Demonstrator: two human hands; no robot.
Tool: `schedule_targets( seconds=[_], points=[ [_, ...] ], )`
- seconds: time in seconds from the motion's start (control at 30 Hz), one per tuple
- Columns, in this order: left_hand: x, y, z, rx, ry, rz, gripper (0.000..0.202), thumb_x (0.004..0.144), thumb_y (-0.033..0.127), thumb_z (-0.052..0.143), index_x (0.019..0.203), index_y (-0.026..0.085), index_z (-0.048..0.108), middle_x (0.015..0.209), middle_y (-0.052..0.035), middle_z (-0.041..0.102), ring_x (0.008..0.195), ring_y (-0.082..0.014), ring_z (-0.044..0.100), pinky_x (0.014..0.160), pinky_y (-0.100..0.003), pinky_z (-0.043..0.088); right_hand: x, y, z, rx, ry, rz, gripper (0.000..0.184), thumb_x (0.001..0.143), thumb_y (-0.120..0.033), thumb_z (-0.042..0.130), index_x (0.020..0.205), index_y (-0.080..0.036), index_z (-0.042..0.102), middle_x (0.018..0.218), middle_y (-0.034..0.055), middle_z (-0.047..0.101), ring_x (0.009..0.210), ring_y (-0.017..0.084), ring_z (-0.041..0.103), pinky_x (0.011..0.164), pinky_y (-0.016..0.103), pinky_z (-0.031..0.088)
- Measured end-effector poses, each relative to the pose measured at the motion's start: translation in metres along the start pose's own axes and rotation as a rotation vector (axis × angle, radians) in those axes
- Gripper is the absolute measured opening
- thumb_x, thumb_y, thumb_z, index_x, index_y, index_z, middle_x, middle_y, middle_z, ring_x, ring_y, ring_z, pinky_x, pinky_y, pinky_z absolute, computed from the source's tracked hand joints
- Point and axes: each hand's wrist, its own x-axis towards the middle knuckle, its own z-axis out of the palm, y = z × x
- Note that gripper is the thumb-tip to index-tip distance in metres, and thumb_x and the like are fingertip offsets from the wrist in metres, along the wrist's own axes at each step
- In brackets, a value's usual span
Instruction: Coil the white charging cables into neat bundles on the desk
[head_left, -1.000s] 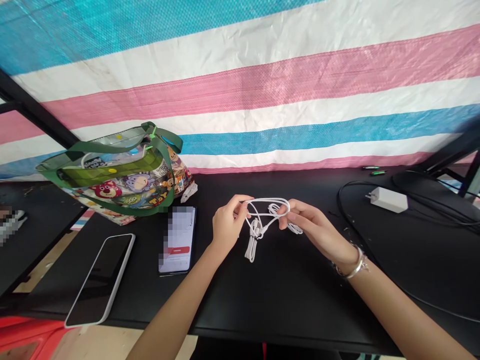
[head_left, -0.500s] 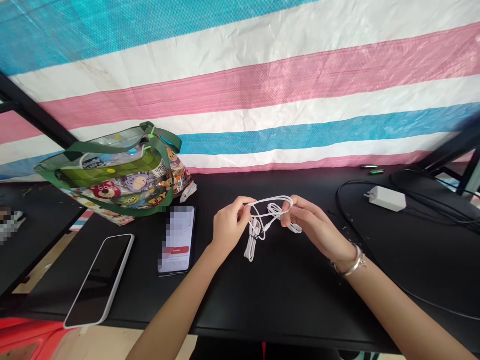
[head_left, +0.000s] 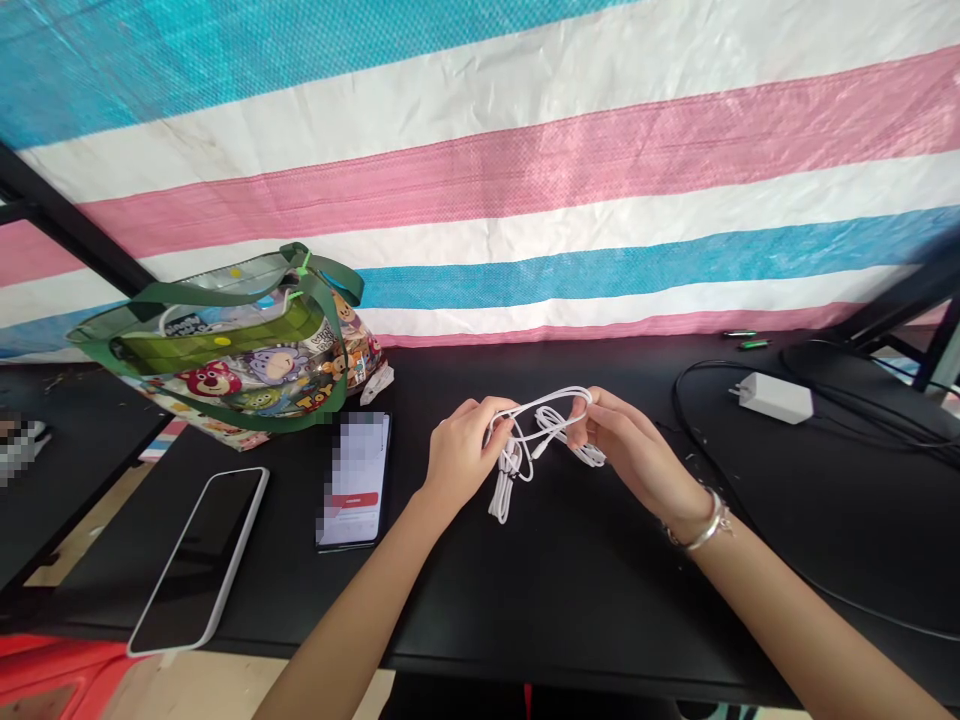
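**Hands and cable:** left hand (head_left: 461, 450) and right hand (head_left: 630, 445), both reached forward over the worktop (head_left: 600, 610), wrists angled inward, each pinching a white cable (head_left: 500, 500) between thumb and fingers. The cable is held in a loose loop between the hands, above the worktop's middle, with a bundled length hanging below the left hand. Compared with the earlier frames, the top loop is pulled wider and the hands sit slightly further apart.

**Right wrist:** silver bangles (head_left: 705, 530).

**Left of hands:** a smartphone (head_left: 354, 480), its screen pixelated, with a red button showing; a second smartphone (head_left: 199, 560) in a white case, screen dark; a clear tote bag (head_left: 225, 385) with green straps, printed with cartoon characters and the legible word "TOY".

**Right of hands:** a white plug charger (head_left: 775, 397) and a black cord (head_left: 679, 420).

**Behind:** a striped pink, white and blue tarpaulin (head_left: 480, 190).
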Motion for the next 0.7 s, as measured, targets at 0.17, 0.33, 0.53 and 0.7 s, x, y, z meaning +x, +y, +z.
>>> schedule_targets(
  seconds=[0.17,0.33,0.53,0.7],
  points=[
    [-0.0010,0.0001,-0.0002,0.013,0.011,0.015,0.018,0.087,0.018,0.053,0.099,0.026,0.065,0.073,0.0052,0.070,0.070,-0.0117,0.063,0.061,-0.018,0.043,0.0005,0.0010,0.0004,0.010,0.003,-0.010,0.028,0.077,-0.049,0.058,0.070,-0.023,0.053,0.058,-0.0013,0.056,0.062,0.017,0.053,0.067,0.032,0.045],
    [-0.0006,-0.0005,-0.0023,-0.008,0.021,0.048,0.022,0.091,0.016,0.046,0.101,0.025,0.063,0.077,0.0050,0.072,0.075,-0.0124,0.063,0.065,-0.019,0.045,0.0006,0.0012,0.0010,0.035,0.026,-0.019,0.028,0.077,-0.050,0.061,0.072,-0.022,0.055,0.059,-0.0015,0.058,0.061,0.016,0.056,0.067,0.031,0.049],
    [0.0015,-0.0036,-0.0039,0.016,0.039,0.068,0.021,0.092,0.016,0.043,0.092,0.023,0.063,0.086,0.0031,0.073,0.082,-0.0131,0.063,0.067,-0.020,0.046,0.0014,0.0014,-0.0005,0.044,0.110,-0.061,0.028,0.076,-0.048,0.062,0.071,-0.023,0.053,0.059,-0.0028,0.056,0.059,0.014,0.055,0.065,0.030,0.048],
    [0.0008,-0.0047,-0.0010,0.019,0.063,0.079,0.014,0.087,0.015,0.049,0.092,0.022,0.060,0.085,0.0031,0.073,0.083,-0.0139,0.063,0.068,-0.021,0.049,0.0016,0.0012,-0.0010,-0.005,0.154,-0.094,0.025,0.078,-0.047,0.058,0.073,-0.024,0.049,0.058,-0.0033,0.055,0.057,0.015,0.055,0.062,0.031,0.047]
  ],
)
